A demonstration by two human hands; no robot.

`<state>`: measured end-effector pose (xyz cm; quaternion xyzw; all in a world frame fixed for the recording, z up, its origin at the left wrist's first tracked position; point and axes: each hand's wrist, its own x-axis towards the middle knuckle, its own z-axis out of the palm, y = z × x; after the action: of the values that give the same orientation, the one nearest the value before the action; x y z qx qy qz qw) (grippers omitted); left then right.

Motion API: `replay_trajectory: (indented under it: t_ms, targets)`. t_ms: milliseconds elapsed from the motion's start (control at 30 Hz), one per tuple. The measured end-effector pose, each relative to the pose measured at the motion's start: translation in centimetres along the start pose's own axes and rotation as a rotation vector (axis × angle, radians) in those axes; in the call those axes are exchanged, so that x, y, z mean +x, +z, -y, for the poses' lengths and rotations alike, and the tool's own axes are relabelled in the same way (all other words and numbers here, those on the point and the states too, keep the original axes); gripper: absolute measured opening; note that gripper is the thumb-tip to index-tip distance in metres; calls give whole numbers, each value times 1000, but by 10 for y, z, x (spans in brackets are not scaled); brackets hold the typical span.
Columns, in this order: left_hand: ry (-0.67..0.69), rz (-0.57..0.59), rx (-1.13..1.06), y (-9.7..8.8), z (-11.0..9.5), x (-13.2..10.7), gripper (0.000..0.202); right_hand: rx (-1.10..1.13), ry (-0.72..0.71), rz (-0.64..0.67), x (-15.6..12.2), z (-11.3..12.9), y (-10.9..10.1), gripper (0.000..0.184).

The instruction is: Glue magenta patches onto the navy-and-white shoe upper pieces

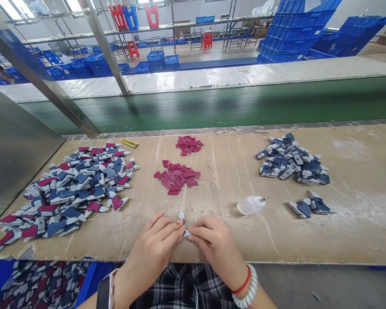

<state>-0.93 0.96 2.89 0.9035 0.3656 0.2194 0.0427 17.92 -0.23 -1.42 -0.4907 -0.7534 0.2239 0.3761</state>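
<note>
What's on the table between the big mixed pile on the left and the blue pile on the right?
In the head view, two heaps of dark red pieces lie between the mixed pile and the blue pile.

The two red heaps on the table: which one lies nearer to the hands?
The larger red heap, mid-table; the smaller red heap lies behind it, close to the green belt.

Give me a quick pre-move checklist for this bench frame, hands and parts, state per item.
1. Both hands on one part: ok. Left hand and right hand pinch the small blue-white piece between them.
2. Piece over the worktable, not past the edge: ok.
3. Maroon pieces lie ahead of the hands: ok.
4. Glue bottle upright: not ok, it lies on its side.
5. Bottle capped: cannot tell.
6. Mixed pile apart from the blue pile: ok.
</note>
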Motion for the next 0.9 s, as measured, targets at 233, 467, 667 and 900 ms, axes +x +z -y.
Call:
replay_trajectory:
  t_ms: [233, 467, 667, 900]
  targets:
    - [-126, -26, -111, 5, 1, -8, 16, -33, -137, -33, -1, -3, -5, 12]
    - [-115, -48, -133, 10, 7, -11, 15, -248, -335, 40, 0, 5, -8, 20]
    - [-139, -97, -182, 15, 16, -14, 8, -451, -588, 186, 18, 11, -20, 25]
    - [-17, -256, 67, 16, -7, -27, 29, -93, -363, 254, 18, -1, -18, 26]
